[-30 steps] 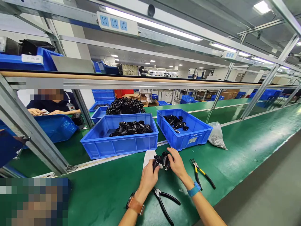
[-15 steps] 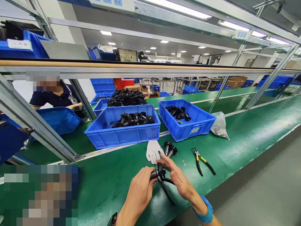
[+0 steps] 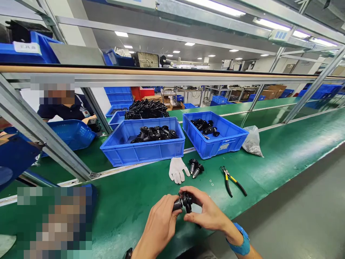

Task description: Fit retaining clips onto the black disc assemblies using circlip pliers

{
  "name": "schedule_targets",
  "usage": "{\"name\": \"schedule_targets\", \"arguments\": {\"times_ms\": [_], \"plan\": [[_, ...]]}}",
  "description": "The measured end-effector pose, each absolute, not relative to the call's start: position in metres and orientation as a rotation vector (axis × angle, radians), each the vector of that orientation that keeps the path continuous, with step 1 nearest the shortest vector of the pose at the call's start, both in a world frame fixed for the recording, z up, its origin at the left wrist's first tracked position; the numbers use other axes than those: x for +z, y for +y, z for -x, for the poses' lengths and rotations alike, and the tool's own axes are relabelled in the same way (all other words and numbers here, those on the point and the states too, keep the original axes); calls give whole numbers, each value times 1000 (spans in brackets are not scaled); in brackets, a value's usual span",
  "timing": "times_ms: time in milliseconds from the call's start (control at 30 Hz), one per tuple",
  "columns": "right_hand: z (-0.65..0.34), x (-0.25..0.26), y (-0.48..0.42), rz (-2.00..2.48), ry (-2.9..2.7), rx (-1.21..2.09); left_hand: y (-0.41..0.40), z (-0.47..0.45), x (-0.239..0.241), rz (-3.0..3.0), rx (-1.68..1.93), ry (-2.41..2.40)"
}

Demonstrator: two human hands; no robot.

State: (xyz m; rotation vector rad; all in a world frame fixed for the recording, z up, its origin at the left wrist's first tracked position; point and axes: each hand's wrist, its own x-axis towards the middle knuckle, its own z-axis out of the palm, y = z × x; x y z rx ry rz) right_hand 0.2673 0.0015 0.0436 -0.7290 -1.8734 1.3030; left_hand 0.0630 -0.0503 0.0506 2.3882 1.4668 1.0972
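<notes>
Over the near part of the green bench, my left hand (image 3: 161, 220) is closed round the grey-black shaft of a black flanged part (image 3: 185, 202). My right hand (image 3: 207, 211) curls its thumb and fingers about the part's wider, ringed end. A dark piece shows just under my right palm, mostly hidden. Beyond my hands lie a white glove (image 3: 178, 170) and two similar black flanged parts (image 3: 196, 169). Pliers with yellow and black handles (image 3: 233, 182) rest to the right, and small rings (image 3: 211, 182) lie between.
Two blue bins (image 3: 142, 153) (image 3: 223, 145) with black parts stand at the bench's back. Beside them sits a clear bag of small pieces (image 3: 253, 142). A metal frame post (image 3: 61, 144) rises at left, and a co-worker (image 3: 66, 108) sits behind it.
My right hand, fingers stretched out before, has closed round the part's ringed end. The curved black handles seen beneath the part are now mostly covered by my hand.
</notes>
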Motion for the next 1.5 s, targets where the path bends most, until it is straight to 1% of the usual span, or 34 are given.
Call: {"name": "schedule_targets", "arguments": {"times_ms": [200, 500, 700, 767, 900, 967, 1067, 1100, 1167, 1233, 1300, 1400, 1500], "plan": [[-276, 48, 3, 608, -2066, 1143, -61, -60, 52, -2303, 976, 1446], [-271, 48, -4, 611, -1983, 1183, -69, -67, 50, -2454, 1039, 1438], [-274, 46, -4, 459, -2101, 1009, -69, -67, 52, -2408, 1041, 1411], [-274, 50, -4, 587, -2102, 1049, -67, -66, 52, -2401, 1031, 1403], [-275, 60, -2, 941, -2039, 1317, -63, -63, 51, -2422, 981, 1416], [-276, 63, -2, 1017, -1952, 1290, -62, -62, 50, -2417, 974, 1443], [-279, 64, -6, 963, -1898, 1098, -61, -59, 51, -2426, 994, 1470], [-280, 63, -8, 916, -1944, 1099, -61, -58, 51, -2432, 1008, 1468], [-281, 60, -10, 877, -2052, 1237, -61, -56, 52, -2433, 1046, 1465], [-281, 58, -11, 962, -2086, 1341, -62, -54, 51, -2420, 1065, 1473], [-279, 57, -10, 1010, -2089, 1257, -62, -53, 49, -2414, 1064, 1476], [-271, 59, -9, 897, -2172, 1093, -64, -52, 46, -2429, 1076, 1460], [-263, 61, -9, 807, -2191, 1104, -66, -52, 47, -2438, 1090, 1455]]}}
